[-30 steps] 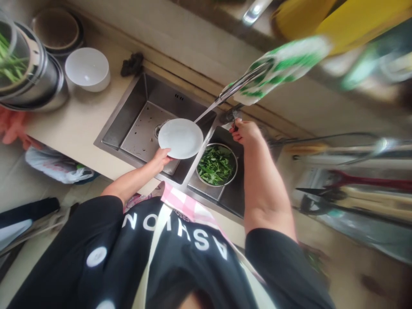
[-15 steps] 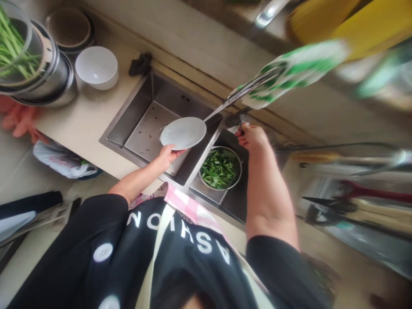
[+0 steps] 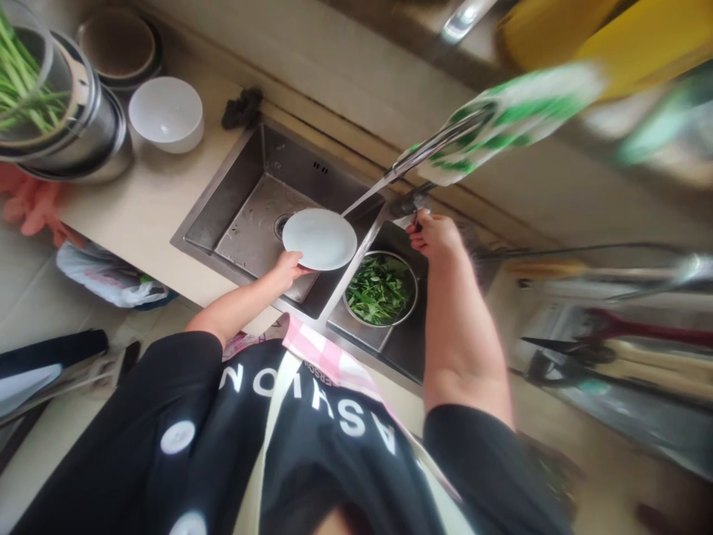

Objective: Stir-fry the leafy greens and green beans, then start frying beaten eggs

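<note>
My left hand grips the near rim of a white plate over the left sink basin. A stream of water falls from the faucet spout onto the plate's far edge. My right hand is closed around the faucet handle behind the right basin; the fingers partly hide it. Below that hand, a round metal pot of cut green leaves sits in the right basin.
On the left counter stand a white bowl and stacked metal pots with green stalks. A dark rag lies at the sink's back corner. Scissors and other utensils are at the right. A green-and-white cloth hangs behind the faucet.
The white plate has tilted and shifted slightly toward me, showing more of its face. The water now strikes nearer its far edge. My right hand has stayed at the handle.
</note>
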Available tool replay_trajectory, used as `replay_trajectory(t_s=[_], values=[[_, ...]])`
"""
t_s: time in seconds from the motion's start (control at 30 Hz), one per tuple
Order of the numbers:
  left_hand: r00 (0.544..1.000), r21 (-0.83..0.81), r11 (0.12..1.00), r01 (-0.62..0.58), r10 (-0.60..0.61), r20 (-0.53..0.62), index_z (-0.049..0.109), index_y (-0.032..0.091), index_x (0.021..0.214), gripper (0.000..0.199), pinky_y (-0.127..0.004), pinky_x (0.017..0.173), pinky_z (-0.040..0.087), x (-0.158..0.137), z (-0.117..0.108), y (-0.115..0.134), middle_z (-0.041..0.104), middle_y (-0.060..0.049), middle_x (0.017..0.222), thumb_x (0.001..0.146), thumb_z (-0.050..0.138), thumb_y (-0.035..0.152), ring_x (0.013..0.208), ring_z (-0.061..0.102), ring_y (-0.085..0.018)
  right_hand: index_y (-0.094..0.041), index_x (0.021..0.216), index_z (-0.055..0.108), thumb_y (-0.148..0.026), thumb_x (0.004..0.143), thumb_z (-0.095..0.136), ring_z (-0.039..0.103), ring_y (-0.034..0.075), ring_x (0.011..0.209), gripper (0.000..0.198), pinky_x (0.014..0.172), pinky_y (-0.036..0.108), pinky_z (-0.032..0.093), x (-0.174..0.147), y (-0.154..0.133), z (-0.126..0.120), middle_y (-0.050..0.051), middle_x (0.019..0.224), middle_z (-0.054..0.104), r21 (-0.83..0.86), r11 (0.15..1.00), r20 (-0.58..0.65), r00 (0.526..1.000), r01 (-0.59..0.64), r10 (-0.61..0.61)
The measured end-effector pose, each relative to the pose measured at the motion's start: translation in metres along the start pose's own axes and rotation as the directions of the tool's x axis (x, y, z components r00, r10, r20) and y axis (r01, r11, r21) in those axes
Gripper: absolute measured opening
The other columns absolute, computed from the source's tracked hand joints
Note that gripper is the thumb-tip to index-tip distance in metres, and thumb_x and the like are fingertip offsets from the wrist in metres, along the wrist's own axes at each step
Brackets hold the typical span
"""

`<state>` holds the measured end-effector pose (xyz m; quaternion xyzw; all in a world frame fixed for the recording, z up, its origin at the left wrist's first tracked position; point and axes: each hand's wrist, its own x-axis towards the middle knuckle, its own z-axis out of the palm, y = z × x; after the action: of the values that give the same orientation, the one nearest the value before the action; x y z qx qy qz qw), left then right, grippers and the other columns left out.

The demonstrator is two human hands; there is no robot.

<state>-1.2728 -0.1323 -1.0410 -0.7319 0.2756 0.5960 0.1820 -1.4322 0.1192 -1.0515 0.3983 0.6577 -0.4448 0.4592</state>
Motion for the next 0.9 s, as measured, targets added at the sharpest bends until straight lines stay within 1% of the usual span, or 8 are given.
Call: replay_trajectory(t_s=[0.07, 0.2, 0.37, 0.53, 0.63, 0.7, 0.8, 0.9], values=[[0.999, 0.008, 0.999, -0.044, 0.044, 0.013, 0.057, 0.024, 0.138, 0.067, -0.058, 0.093, 0.058, 0.006, 0.003, -0.004, 0.068, -0.012, 0.131, 0.078, 0.056, -0.006, 0.119, 0.067, -0.034, -0.019, 0.074, 0.039, -0.041, 0.104, 0.043, 0.022, 0.002, 0.036, 0.037, 0.035, 0.015, 0.015, 0.000, 0.001, 0.001, -0.005, 0.051, 0.042, 0.048, 0.999, -0.033, 0.999, 0.007, -0.005], [0.991, 0.029, 0.991, -0.129, 0.129, 0.025, 0.057, 0.027, 0.138, 0.066, -0.055, 0.095, 0.058, 0.018, 0.008, 0.004, 0.069, -0.009, 0.131, 0.080, 0.053, -0.005, 0.119, 0.067, -0.030, -0.018, 0.072, 0.040, -0.047, 0.099, 0.053, 0.023, 0.001, 0.035, 0.042, 0.033, 0.013, 0.015, -0.001, 0.000, 0.002, -0.004, 0.050, 0.042, 0.134, 0.991, -0.034, 0.999, -0.005, 0.010], [0.973, -0.025, 0.980, -0.196, 0.198, 0.123, 0.055, 0.024, 0.141, 0.063, -0.052, 0.096, 0.058, 0.026, 0.012, 0.012, 0.072, -0.009, 0.125, 0.083, 0.054, -0.001, 0.115, 0.069, -0.028, -0.018, 0.071, 0.040, -0.044, 0.101, 0.050, 0.022, 0.001, 0.034, 0.041, 0.033, 0.013, 0.015, -0.003, -0.002, 0.002, -0.005, 0.049, 0.042, 0.148, 0.989, -0.027, 1.000, -0.007, 0.011], [0.967, -0.036, 0.978, -0.206, 0.209, 0.143, 0.058, 0.023, 0.139, 0.061, -0.052, 0.096, 0.057, 0.021, 0.017, 0.012, 0.073, -0.009, 0.122, 0.083, 0.057, 0.000, 0.108, 0.071, -0.027, -0.017, 0.072, 0.042, -0.039, 0.103, 0.046, 0.022, 0.001, 0.035, 0.038, 0.034, 0.014, 0.014, -0.001, 0.001, 0.001, -0.005, 0.050, 0.042, 0.134, 0.991, -0.030, 1.000, 0.003, 0.001], [0.944, 0.030, 0.950, -0.309, 0.303, 0.129, 0.058, 0.022, 0.138, 0.063, -0.050, 0.100, 0.055, 0.017, 0.017, 0.022, 0.074, -0.009, 0.120, 0.079, 0.060, -0.001, 0.111, 0.070, -0.028, -0.017, 0.072, 0.042, -0.034, 0.105, 0.041, 0.023, 0.001, 0.036, 0.037, 0.035, 0.015, 0.014, 0.001, 0.004, 0.000, -0.004, 0.051, 0.043, 0.143, 0.990, -0.028, 1.000, 0.013, -0.009], [0.889, 0.104, 0.884, -0.456, 0.447, 0.104, 0.061, 0.021, 0.133, 0.061, -0.044, 0.107, 0.051, 0.013, 0.013, 0.037, 0.074, -0.009, 0.120, 0.077, 0.061, -0.003, 0.119, 0.067, -0.026, -0.017, 0.073, 0.043, -0.033, 0.105, 0.040, 0.024, 0.001, 0.037, 0.036, 0.036, 0.016, 0.014, 0.001, 0.005, 0.000, -0.004, 0.052, 0.043, 0.151, 0.988, -0.022, 1.000, 0.017, -0.014], [0.751, 0.223, 0.721, -0.656, 0.652, 0.102, 0.069, 0.020, 0.120, 0.050, -0.035, 0.117, 0.040, 0.000, 0.002, 0.070, 0.073, -0.007, 0.120, 0.076, 0.062, -0.004, 0.133, 0.057, -0.025, -0.017, 0.073, 0.043, -0.032, 0.105, 0.040, 0.024, 0.001, 0.037, 0.036, 0.037, 0.017, 0.014, 0.000, 0.004, 0.000, -0.004, 0.053, 0.042, 0.163, 0.986, -0.012, 1.000, 0.016, -0.014], [0.644, 0.322, 0.574, -0.753, 0.743, 0.183, 0.072, 0.020, 0.114, 0.041, -0.034, 0.120, 0.034, -0.025, -0.011, 0.102, 0.072, -0.006, 0.123, 0.080, 0.059, 0.000, 0.138, 0.053, -0.024, -0.017, 0.072, 0.042, -0.032, 0.106, 0.039, 0.023, 0.001, 0.038, 0.036, 0.038, 0.016, 0.013, -0.002, 0.005, 0.000, -0.004, 0.053, 0.041, 0.187, 0.982, 0.002, 1.000, 0.012, -0.013]])
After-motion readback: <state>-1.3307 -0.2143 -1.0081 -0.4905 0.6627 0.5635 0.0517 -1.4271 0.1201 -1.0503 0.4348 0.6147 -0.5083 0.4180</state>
